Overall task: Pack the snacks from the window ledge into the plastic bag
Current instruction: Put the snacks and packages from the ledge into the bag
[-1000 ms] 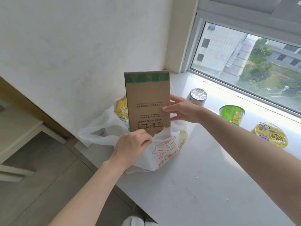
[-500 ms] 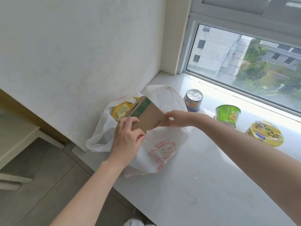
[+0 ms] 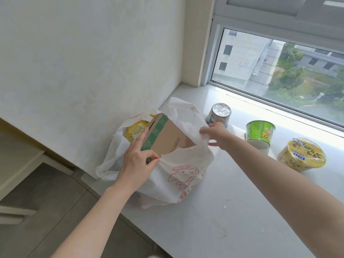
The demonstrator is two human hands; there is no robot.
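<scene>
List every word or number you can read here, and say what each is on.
"BIG": lid of the round yellow noodle bowl, upside down to the camera.
Brown cardboard box with a green band: small print, too blurred.
White plastic bag: red print, unreadable.
Green paper cup and foil-lidded cup: labels too blurred.

Setting: lived-in room, home or dormitory, on an upper floor. Evidence: plain white wall (image 3: 93,62), grey tiled floor (image 3: 46,192), pale stone window ledge (image 3: 232,220), aluminium-framed window (image 3: 279,71) overlooking buildings and treetops; green instant-noodle cup (image 3: 259,133) on ledge.
</scene>
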